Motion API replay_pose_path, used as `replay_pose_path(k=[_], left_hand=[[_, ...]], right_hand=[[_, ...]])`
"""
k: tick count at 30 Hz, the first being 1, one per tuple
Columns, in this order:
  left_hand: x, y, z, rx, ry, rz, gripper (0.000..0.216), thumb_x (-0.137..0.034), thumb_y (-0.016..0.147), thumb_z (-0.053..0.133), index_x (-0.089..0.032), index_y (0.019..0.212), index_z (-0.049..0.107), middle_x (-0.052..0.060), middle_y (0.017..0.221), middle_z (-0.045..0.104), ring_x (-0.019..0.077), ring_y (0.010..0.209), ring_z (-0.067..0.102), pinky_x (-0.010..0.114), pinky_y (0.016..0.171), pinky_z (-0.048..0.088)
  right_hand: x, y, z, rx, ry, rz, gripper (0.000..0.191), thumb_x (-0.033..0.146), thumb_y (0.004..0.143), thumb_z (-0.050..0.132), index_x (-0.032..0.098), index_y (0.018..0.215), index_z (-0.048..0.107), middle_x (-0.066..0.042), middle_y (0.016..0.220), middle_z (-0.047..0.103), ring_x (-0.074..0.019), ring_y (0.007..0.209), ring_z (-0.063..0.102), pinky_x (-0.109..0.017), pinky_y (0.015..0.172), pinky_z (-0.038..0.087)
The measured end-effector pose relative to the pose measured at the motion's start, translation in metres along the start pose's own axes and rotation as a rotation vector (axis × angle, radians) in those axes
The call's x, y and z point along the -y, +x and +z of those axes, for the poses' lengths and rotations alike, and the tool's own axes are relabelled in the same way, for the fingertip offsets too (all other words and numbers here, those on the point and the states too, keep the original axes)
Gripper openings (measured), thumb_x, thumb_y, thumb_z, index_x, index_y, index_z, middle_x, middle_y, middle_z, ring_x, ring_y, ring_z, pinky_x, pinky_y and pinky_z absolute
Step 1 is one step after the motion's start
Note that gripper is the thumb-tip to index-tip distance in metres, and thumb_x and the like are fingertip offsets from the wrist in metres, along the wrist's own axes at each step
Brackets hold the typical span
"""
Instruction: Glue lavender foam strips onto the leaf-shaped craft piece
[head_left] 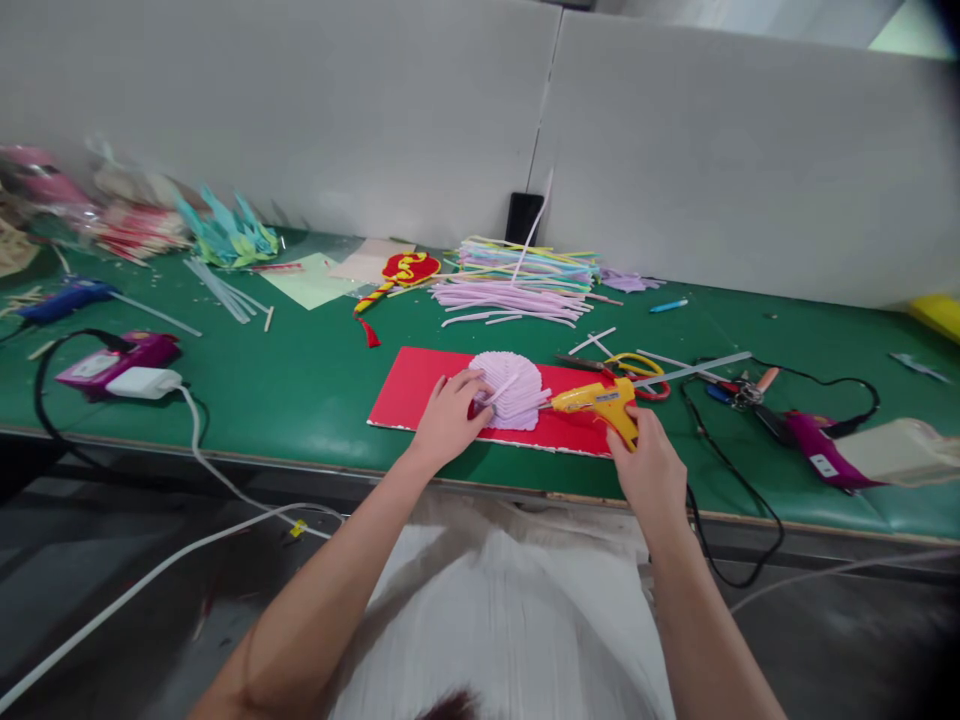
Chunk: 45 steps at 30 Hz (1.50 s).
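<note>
A red board (412, 392) lies near the front edge of the green table (315, 380). On it sits a fan-shaped piece of pale lilac strips (517, 385). My left hand (450, 415) rests on the fan's left side and pinches a loose lilac strip (501, 390) against it. My right hand (649, 465) grips the handle of a yellow glue gun (600, 400), whose nozzle points left at the fan's right edge.
A heap of lilac and coloured strips (517, 280) lies behind the board. Yellow-handled scissors (634, 368) and pliers (739, 390) lie to the right, with a purple glue gun (821, 450) and black cable. Left are a white charger (142, 382), a blue glue gun (60, 300) and teal paper shapes (229, 235).
</note>
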<state>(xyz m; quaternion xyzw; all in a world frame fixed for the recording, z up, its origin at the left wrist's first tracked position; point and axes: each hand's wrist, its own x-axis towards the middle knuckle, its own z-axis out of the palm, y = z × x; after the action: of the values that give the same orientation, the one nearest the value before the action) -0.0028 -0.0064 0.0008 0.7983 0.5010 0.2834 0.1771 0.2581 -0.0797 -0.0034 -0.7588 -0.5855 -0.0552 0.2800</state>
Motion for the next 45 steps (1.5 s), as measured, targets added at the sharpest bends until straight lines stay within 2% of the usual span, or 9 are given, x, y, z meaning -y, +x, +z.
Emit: replay_pose_path(k=[10, 16, 21, 30, 33, 36, 38, 43, 45], left_hand=[[0.001, -0.001, 0.001, -0.02, -0.03, 0.007, 0.022, -0.023, 0.082, 0.057, -0.025, 0.104, 0.058, 0.005, 0.133, 0.053, 0.0209, 0.127, 0.045, 0.049, 0.113, 0.023], [0.004, -0.001, 0.001, -0.082, -0.13, 0.009, 0.016, -0.02, 0.085, 0.054, -0.023, 0.099, 0.059, 0.006, 0.13, 0.055, 0.0194, 0.126, 0.046, 0.047, 0.111, 0.027], [0.006, -0.001, 0.002, -0.105, -0.151, 0.011, 0.008, -0.018, 0.083, 0.057, -0.021, 0.089, 0.061, 0.007, 0.127, 0.057, 0.0193, 0.123, 0.048, 0.043, 0.108, 0.034], [0.009, 0.002, 0.006, -0.146, -0.137, 0.004, 0.008, -0.014, 0.08, 0.061, -0.019, 0.085, 0.063, 0.008, 0.123, 0.06, 0.0206, 0.123, 0.048, 0.042, 0.107, 0.036], [0.01, 0.004, 0.008, -0.16, -0.13, 0.004, 0.008, -0.013, 0.079, 0.061, -0.02, 0.083, 0.063, 0.007, 0.123, 0.06, 0.0208, 0.122, 0.049, 0.043, 0.106, 0.037], [0.008, 0.004, 0.007, -0.197, -0.109, 0.015, 0.006, -0.014, 0.08, 0.061, -0.02, 0.081, 0.062, 0.007, 0.125, 0.059, 0.0213, 0.125, 0.047, 0.045, 0.108, 0.035], [0.003, 0.001, 0.006, -0.211, -0.062, 0.034, 0.005, -0.016, 0.082, 0.06, -0.021, 0.081, 0.061, 0.005, 0.127, 0.058, 0.0217, 0.128, 0.044, 0.048, 0.111, 0.03], [-0.017, -0.01, 0.005, -0.11, 0.145, 0.098, 0.005, -0.019, 0.084, 0.059, -0.023, 0.084, 0.061, 0.002, 0.129, 0.057, 0.0231, 0.131, 0.041, 0.052, 0.113, 0.022], [-0.025, -0.013, 0.004, -0.094, 0.212, 0.118, 0.005, -0.019, 0.084, 0.058, -0.023, 0.085, 0.061, 0.002, 0.129, 0.057, 0.0235, 0.131, 0.04, 0.051, 0.113, 0.02]], right_hand=[[-0.002, 0.003, -0.003, -0.021, -0.023, 0.066, 0.033, 0.039, 0.079, 0.053, 0.023, 0.108, 0.053, -0.007, 0.11, 0.064, -0.0229, 0.089, 0.061, -0.028, 0.056, 0.038], [-0.033, 0.017, -0.004, -0.066, -0.061, 0.216, 0.051, 0.055, 0.075, 0.054, 0.017, 0.109, 0.055, -0.013, 0.104, 0.062, -0.0281, 0.091, 0.056, -0.035, 0.067, 0.042], [-0.053, 0.021, 0.001, -0.083, -0.163, 0.201, 0.06, 0.064, 0.075, 0.05, 0.011, 0.1, 0.062, -0.018, 0.096, 0.06, -0.0318, 0.091, 0.053, -0.044, 0.077, 0.043], [-0.037, 0.02, -0.011, -0.003, -0.195, 0.323, 0.067, 0.068, 0.082, 0.038, 0.013, 0.109, 0.064, -0.021, 0.113, 0.057, -0.0389, 0.105, 0.051, -0.055, 0.083, 0.039], [-0.032, 0.02, -0.015, -0.093, -0.186, 0.343, 0.061, 0.064, 0.084, 0.04, 0.014, 0.11, 0.064, -0.021, 0.115, 0.056, -0.0393, 0.108, 0.049, -0.055, 0.084, 0.038], [-0.028, 0.02, -0.015, -0.275, -0.135, 0.288, 0.055, 0.061, 0.085, 0.041, 0.017, 0.108, 0.065, -0.019, 0.112, 0.058, -0.0378, 0.105, 0.05, -0.054, 0.083, 0.037], [-0.023, 0.02, -0.013, -0.333, -0.065, 0.211, 0.05, 0.058, 0.086, 0.042, 0.018, 0.102, 0.066, -0.017, 0.107, 0.061, -0.0341, 0.101, 0.053, -0.05, 0.082, 0.039], [0.009, 0.018, -0.004, -0.183, 0.287, -0.076, 0.036, 0.048, 0.087, 0.047, 0.018, 0.088, 0.067, -0.01, 0.09, 0.067, -0.0211, 0.082, 0.058, -0.037, 0.081, 0.045], [0.027, 0.016, -0.001, -0.072, 0.427, -0.069, 0.034, 0.047, 0.085, 0.051, 0.018, 0.088, 0.067, -0.008, 0.087, 0.067, -0.0181, 0.074, 0.059, -0.034, 0.077, 0.047]])
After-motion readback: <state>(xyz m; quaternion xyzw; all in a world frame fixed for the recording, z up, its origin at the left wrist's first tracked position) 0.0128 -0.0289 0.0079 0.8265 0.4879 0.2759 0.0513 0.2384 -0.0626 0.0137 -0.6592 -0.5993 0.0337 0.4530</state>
